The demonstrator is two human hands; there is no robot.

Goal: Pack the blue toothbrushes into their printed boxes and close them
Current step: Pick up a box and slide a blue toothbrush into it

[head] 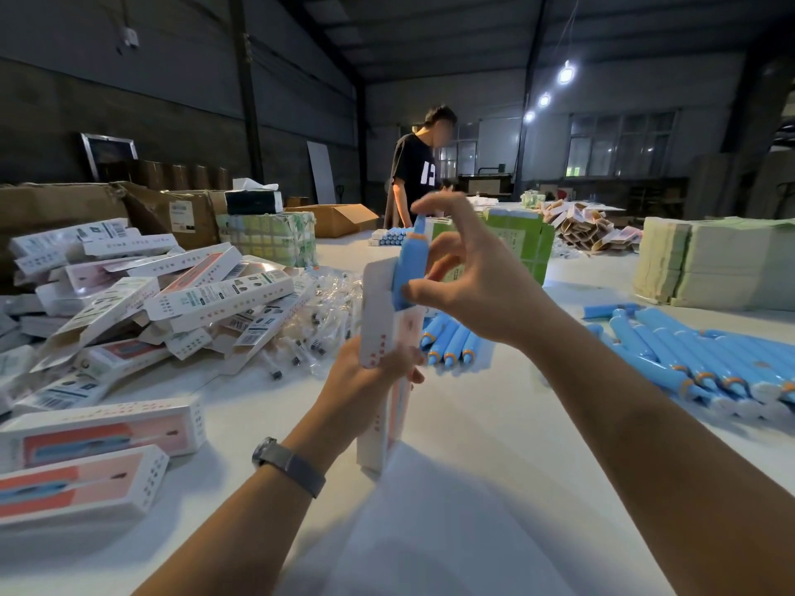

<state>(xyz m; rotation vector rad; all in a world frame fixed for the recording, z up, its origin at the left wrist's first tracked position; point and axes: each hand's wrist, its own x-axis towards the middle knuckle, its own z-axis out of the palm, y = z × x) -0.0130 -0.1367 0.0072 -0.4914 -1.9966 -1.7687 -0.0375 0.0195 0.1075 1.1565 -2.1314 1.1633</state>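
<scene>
Head view, left to right. At 9 o'clock, a loose pile of printed boxes, several with open flaps; its left edge is cut off by the frame. At 8 o'clock, two closed boxes lie flat on the white table, their left ends out of view. Between the pile and centre, clear plastic packets lie in a heap, their contents hard to make out. At centre, the left hand, a watch on its wrist, grips an upright box around the middle; its lower end is blurred. A blue toothbrush stands partly inside the box's open top, its lower part hidden. The right hand pinches the toothbrush with thumb and a fingertip, the other fingers spread. Behind it at 12 o'clock stands a person in a black shirt, partly hidden. At 3 o'clock, rows of blue toothbrushes run off the right edge.
</scene>
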